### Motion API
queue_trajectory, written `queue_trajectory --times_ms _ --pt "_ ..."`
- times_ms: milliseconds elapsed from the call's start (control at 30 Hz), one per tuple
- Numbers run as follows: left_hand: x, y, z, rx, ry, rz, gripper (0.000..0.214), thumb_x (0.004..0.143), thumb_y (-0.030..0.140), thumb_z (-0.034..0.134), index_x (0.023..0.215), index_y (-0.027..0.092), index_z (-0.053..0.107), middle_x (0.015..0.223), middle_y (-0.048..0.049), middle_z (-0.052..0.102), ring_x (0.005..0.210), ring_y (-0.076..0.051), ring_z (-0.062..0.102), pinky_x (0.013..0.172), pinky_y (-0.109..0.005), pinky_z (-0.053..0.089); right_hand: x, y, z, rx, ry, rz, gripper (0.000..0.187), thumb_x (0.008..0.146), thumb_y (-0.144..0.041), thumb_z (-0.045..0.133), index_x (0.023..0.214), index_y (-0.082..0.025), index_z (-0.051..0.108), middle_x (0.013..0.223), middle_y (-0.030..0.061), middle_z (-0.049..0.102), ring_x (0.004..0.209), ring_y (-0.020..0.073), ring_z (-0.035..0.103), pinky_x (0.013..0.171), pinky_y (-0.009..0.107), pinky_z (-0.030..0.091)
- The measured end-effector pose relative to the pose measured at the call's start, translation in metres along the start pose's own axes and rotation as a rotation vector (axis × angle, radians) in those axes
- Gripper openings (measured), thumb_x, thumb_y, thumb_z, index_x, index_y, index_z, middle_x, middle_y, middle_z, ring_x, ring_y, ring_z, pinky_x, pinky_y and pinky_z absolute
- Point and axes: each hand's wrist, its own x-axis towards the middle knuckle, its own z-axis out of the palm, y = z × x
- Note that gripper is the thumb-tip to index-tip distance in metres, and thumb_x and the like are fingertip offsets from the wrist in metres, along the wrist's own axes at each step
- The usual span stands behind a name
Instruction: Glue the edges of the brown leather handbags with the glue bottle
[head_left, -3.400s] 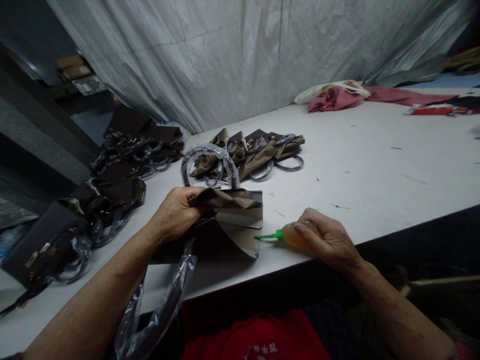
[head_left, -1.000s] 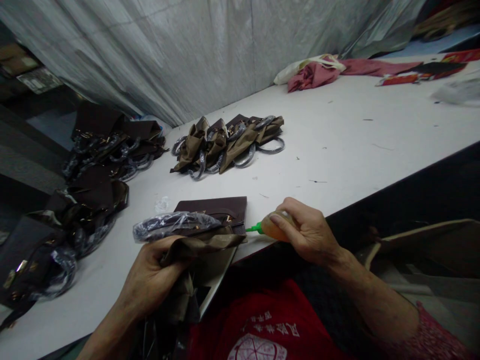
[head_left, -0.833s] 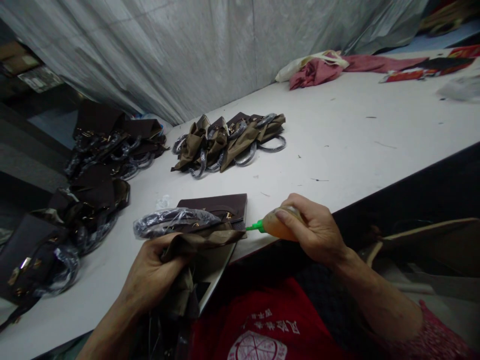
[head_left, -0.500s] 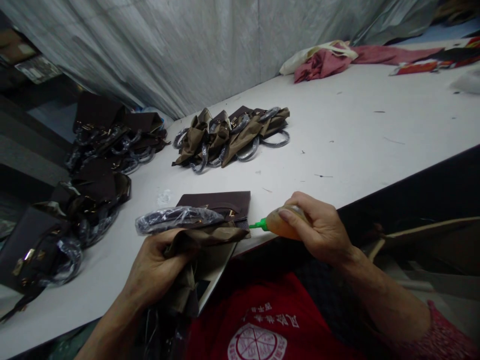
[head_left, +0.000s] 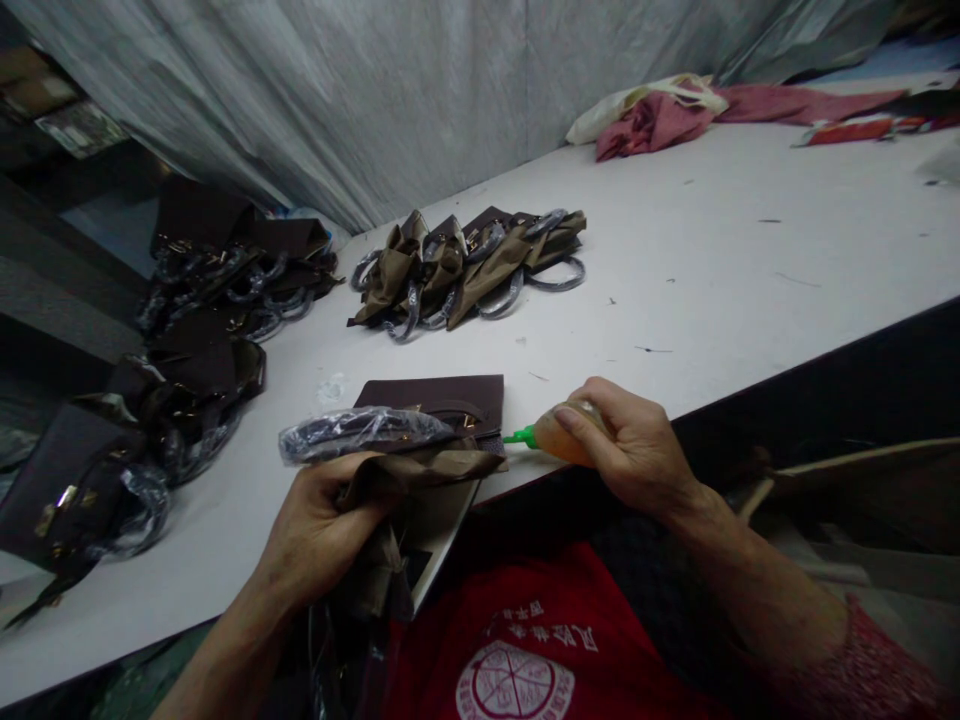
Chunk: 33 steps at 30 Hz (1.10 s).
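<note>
A dark brown handbag (head_left: pixel 469 395) lies at the table's front edge, its handle (head_left: pixel 367 432) wrapped in clear plastic. My left hand (head_left: pixel 322 525) is closed on the bag's olive-brown lining, which is pulled out and hangs over the edge. In my right hand (head_left: pixel 637 440) is a squeeze bottle (head_left: pixel 566 437) of amber liquid, held on its side. Its green nozzle (head_left: pixel 519 437) points left, with the tip at the bag's right end by the lining edge; whether it touches I cannot tell.
Several similar handbags (head_left: pixel 465 265) with linings out stand in a row behind. More dark handbags (head_left: pixel 202 400) are piled on the left of the white table (head_left: pixel 697 270). Pink cloth (head_left: pixel 660 120) lies at the back right, below a grey sheet curtain (head_left: pixel 442 100).
The whole view has shifted slightly. The bottle's nozzle stays by the bag's right end, and both hands keep their hold.
</note>
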Motion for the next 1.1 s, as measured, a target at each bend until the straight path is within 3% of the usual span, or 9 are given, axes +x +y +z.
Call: queue_trajectory --times_ms 100,200,300,467,600,733,867,1000,1100 --pt "0.001 -0.002 0.001 0.01 0.013 -0.001 0.025 0.082 0.039 0.066 0.081 0.015 0.076 0.07 -0.0054 0.07 0.066 -0.019 0.065 0.058 -0.026 0.052 -0.001 -0.001 -0.003 0.058 -0.021 0.09 0.021 0.092 -0.032 0.055 0.075 -0.021 0.059 0.067 -0.0003 0.058 0.062 0.0168 0.054 0.059 0.031 0.041" --pt "0.002 -0.004 0.002 0.015 0.01 -0.014 0.025 0.083 0.039 0.066 0.08 0.016 0.075 0.07 -0.0047 0.069 0.066 -0.018 0.064 0.058 -0.025 0.051 -0.003 -0.004 -0.006 0.064 0.075 0.144 0.021 0.091 -0.035 0.056 0.075 -0.021 0.059 0.065 -0.0009 0.057 0.06 0.0169 0.052 0.058 0.031 0.04" --pt "0.002 -0.004 0.003 0.008 -0.013 -0.018 0.024 0.084 0.039 0.065 0.078 0.017 0.074 0.07 -0.0033 0.068 0.064 -0.017 0.062 0.056 -0.023 0.05 -0.005 -0.009 -0.007 0.086 0.067 0.127 0.02 0.091 -0.034 0.057 0.075 -0.022 0.059 0.064 -0.0014 0.057 0.058 0.0166 0.052 0.057 0.031 0.04" --pt "0.002 -0.001 0.006 -0.007 0.012 -0.018 0.025 0.083 0.038 0.065 0.074 0.016 0.072 0.069 -0.0031 0.066 0.064 -0.016 0.061 0.056 -0.023 0.049 -0.011 -0.013 -0.009 0.14 -0.062 0.103 0.02 0.092 -0.03 0.054 0.074 -0.022 0.059 0.064 -0.0023 0.056 0.058 0.0152 0.052 0.054 0.028 0.04" --pt "0.002 0.003 0.007 -0.02 0.017 0.01 0.023 0.084 0.036 0.064 0.077 0.016 0.073 0.068 -0.0021 0.064 0.063 -0.015 0.059 0.055 -0.022 0.047 -0.013 -0.013 -0.009 0.067 -0.02 0.071 0.02 0.092 -0.033 0.056 0.077 -0.021 0.06 0.066 -0.0015 0.056 0.058 0.0155 0.052 0.056 0.029 0.04" --pt "0.003 0.006 0.008 -0.02 0.016 0.027 0.023 0.084 0.035 0.064 0.074 0.016 0.072 0.064 -0.0011 0.062 0.059 -0.014 0.056 0.051 -0.022 0.044 -0.012 -0.017 -0.009 0.104 -0.078 0.051 0.021 0.093 -0.031 0.054 0.075 -0.022 0.059 0.064 -0.0014 0.056 0.057 0.0155 0.052 0.053 0.028 0.04" --pt "0.004 0.009 0.009 -0.03 0.029 0.043 0.02 0.082 0.031 0.064 0.076 0.015 0.074 0.066 -0.0021 0.065 0.061 -0.015 0.057 0.052 -0.023 0.046 -0.011 -0.018 -0.009 0.044 -0.003 0.03 0.02 0.091 -0.032 0.057 0.075 -0.022 0.06 0.063 -0.0014 0.055 0.056 0.0157 0.052 0.053 0.029 0.04" --pt "0.004 0.009 0.008 -0.029 0.008 0.059 0.021 0.083 0.032 0.064 0.078 0.016 0.075 0.066 -0.001 0.063 0.062 -0.014 0.056 0.055 -0.023 0.046 -0.015 -0.016 -0.009 0.127 -0.107 0.044 0.021 0.094 -0.031 0.054 0.077 -0.022 0.06 0.067 -0.0013 0.057 0.059 0.0155 0.054 0.055 0.028 0.041" --pt "0.004 0.008 0.009 -0.033 0.01 0.061 0.023 0.084 0.033 0.063 0.075 0.015 0.074 0.064 -0.0003 0.061 0.06 -0.013 0.053 0.052 -0.022 0.043 -0.019 -0.018 -0.009 0.085 -0.052 0.043 0.02 0.094 -0.033 0.057 0.078 -0.021 0.06 0.067 -0.0014 0.056 0.058 0.0152 0.052 0.054 0.028 0.04"
